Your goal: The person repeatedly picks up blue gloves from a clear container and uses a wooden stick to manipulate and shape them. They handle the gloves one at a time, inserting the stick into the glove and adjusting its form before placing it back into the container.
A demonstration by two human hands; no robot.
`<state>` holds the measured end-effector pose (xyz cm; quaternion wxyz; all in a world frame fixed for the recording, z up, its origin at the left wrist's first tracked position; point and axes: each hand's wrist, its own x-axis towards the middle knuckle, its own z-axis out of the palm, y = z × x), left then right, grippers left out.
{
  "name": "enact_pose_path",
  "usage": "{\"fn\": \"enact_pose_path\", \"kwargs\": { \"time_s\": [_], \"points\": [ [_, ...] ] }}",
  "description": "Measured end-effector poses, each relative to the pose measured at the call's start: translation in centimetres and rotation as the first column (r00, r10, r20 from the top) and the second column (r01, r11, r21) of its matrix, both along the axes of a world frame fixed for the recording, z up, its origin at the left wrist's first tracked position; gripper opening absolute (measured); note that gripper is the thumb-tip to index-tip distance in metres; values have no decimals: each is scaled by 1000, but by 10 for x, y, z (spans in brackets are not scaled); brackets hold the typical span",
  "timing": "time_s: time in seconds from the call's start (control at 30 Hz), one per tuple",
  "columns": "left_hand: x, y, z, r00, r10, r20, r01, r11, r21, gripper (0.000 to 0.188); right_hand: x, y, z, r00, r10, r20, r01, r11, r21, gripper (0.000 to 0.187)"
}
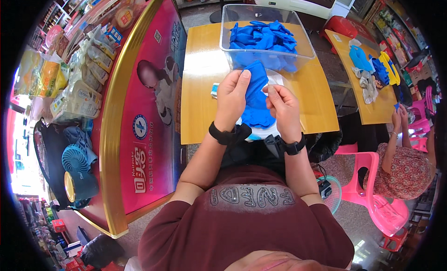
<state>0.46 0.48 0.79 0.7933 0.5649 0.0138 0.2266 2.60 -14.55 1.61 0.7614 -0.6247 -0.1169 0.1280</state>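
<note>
Pinch — left hand (231,95), thumb (244,78) atop fabric (256,83)

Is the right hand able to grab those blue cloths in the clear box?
Probably yes. The blue cloths lie in a clear box that looks open on top, ahead of the right hand. That hand looks pinched shut beside another blue cloth, though.

Cloth pieces (263,38) in bin (305,40) | bin on table (200,98), far end | counter (151,110) left | chair (387,211) right
</note>
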Motion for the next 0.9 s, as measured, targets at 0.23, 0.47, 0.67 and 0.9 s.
{"fn": "enact_pose_path", "kwargs": {
  "time_s": [0.23, 0.47, 0.67, 0.9],
  "points": [
    [30, 18, 5, 989, 131, -76, -123, 988, 97, 20, 21, -13, -12, 996, 61, 71, -55, 995, -83, 20],
    [91, 41, 38, 1000, 13, -28, -16, 995, -96, 35, 31, -29, -5, 999, -34, 12, 34, 999, -10, 21],
    [52, 34, 5, 988, 94, -119, -37, 911, 411, 29, 32, -33, 0, 996, -88, -6, 88, 996, 16, 21],
    [18, 12, -39, 945, 122, -302, 251, 318, 914, 49, 26, -20, -8, 999, -3, 37, 1, 999, 45, 20]
  ]
}}
